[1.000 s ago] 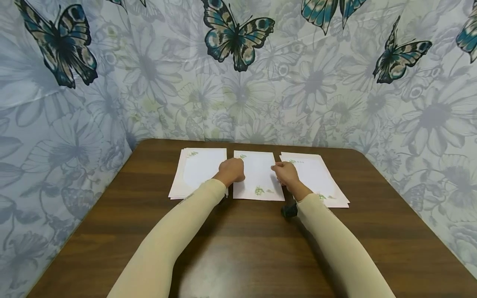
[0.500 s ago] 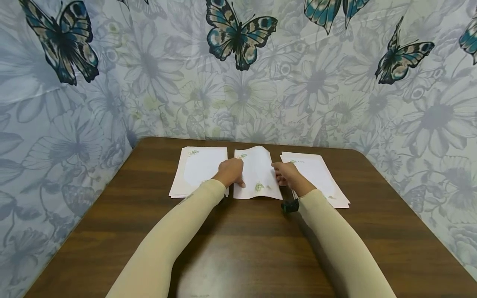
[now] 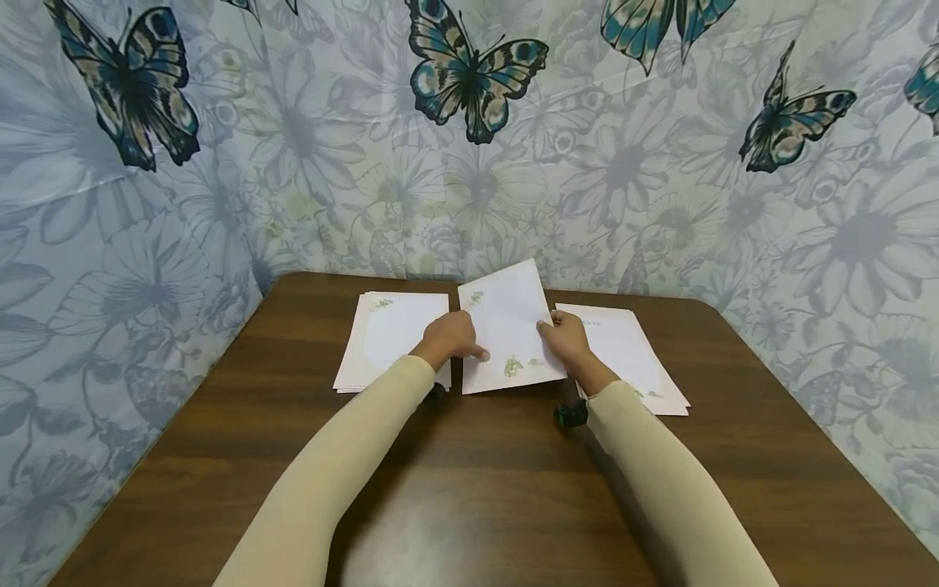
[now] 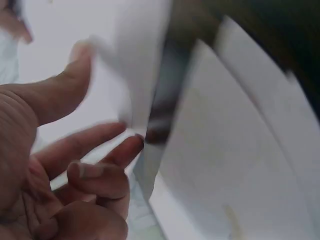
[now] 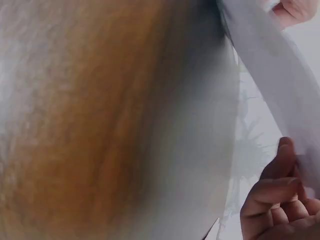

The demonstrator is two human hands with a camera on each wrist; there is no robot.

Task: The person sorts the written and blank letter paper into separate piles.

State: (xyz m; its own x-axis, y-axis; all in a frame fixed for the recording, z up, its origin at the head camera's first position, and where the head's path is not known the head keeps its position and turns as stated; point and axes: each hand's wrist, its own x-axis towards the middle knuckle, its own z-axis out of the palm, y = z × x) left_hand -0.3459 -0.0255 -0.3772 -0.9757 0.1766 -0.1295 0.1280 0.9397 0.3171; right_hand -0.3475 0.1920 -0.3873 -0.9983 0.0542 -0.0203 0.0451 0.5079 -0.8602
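A white sheet of paper [image 3: 509,326] with small green printed sprigs is raised and tilted in the middle of the head view. My right hand [image 3: 568,341] pinches its right edge, thumb on the near face. In the right wrist view, the fingertips of that hand [image 5: 280,200] meet the raised sheet [image 5: 280,75]. On the sheet's left side is my left hand [image 3: 450,336], its thumb stretched over the near face. The left wrist view shows this hand's fingers [image 4: 102,145] loosely bent and spread apart from the thumb, fingertips right at the paper's edge.
A stack of similar sheets [image 3: 403,322] lies left of the raised one on the brown wooden table [image 3: 469,489]. Another stack [image 3: 627,350] lies to the right, slightly fanned. Behind the table's far edge hangs a butterfly-patterned backdrop [image 3: 623,179].
The middle sheet lay flat, then buckled upward, and now stands raised with its top right corner highest. My right thumb has come onto its near face; the left thumb has stretched out.
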